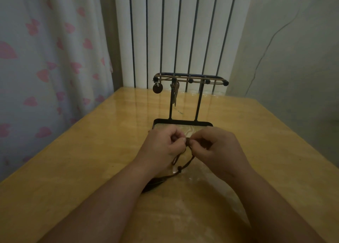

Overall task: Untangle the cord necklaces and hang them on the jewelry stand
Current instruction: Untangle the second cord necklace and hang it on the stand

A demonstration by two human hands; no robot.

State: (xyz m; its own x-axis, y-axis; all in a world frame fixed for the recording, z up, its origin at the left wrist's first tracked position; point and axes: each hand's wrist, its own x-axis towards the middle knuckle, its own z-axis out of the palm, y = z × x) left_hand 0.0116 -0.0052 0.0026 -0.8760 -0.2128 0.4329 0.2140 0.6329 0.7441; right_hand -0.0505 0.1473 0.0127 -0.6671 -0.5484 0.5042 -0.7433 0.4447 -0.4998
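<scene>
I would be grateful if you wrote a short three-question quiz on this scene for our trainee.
1. True or false: the left hand and the right hand both pinch the cord.
2. On the stand, the round pendant hangs at: A) the top bar's left end; B) the top bar's right end; C) the tray.
3. Fill in: the cord's slack trails over the table toward the ___ forearm.

Key: 1 true; 2 A; 3 left.
</scene>
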